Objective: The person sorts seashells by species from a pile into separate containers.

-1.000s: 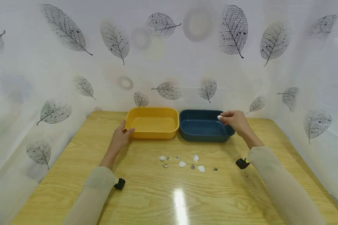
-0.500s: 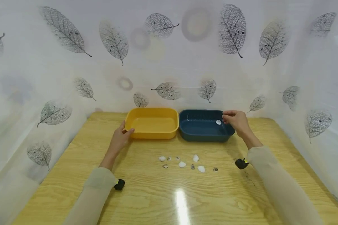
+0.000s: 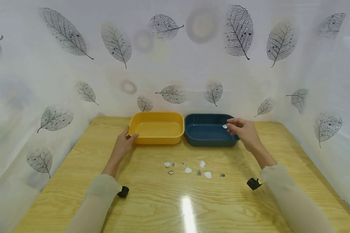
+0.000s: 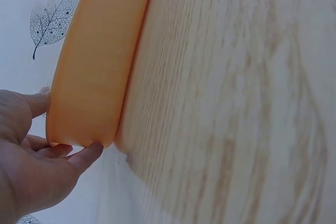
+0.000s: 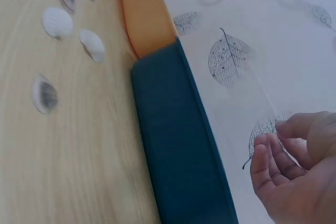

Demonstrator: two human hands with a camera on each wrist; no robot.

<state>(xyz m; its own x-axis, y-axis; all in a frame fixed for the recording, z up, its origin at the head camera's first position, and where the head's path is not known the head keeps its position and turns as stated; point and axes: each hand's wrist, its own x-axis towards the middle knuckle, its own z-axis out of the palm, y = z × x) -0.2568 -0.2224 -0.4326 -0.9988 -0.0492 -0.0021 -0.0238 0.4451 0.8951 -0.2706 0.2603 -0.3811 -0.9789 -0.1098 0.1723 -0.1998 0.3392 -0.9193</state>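
Note:
At the left end of the yellow plastic tub (image 3: 160, 139), my left hand (image 3: 123, 142) holds the corner; in the left wrist view, thumb and fingers lie against the wall of the tub (image 4: 100, 51). My right hand (image 3: 245, 131) is over the right end of the dark blue tub (image 3: 211, 142), fingers loosely bent and holding nothing. One white seashell (image 3: 225, 126) lies inside the blue tub, near the fingertips. In front of the tubs, several shells are scattered on the table, among them a white shell (image 3: 208, 174) and a small dark shell (image 3: 222, 175).
Both tubs stand side by side on the wooden table (image 3: 151, 200), close to a leaf-patterned curtain (image 3: 175, 58) behind. In the right wrist view, a ribbed white shell (image 5: 58, 22) and a grey-and-white shell (image 5: 45, 95) lie in front of the tubs.
My right hand has let go of the white shell, which dropped into the blue tub. That hand has since shifted slightly, its wrist moving nearer me. The left hand stays at the yellow tub.

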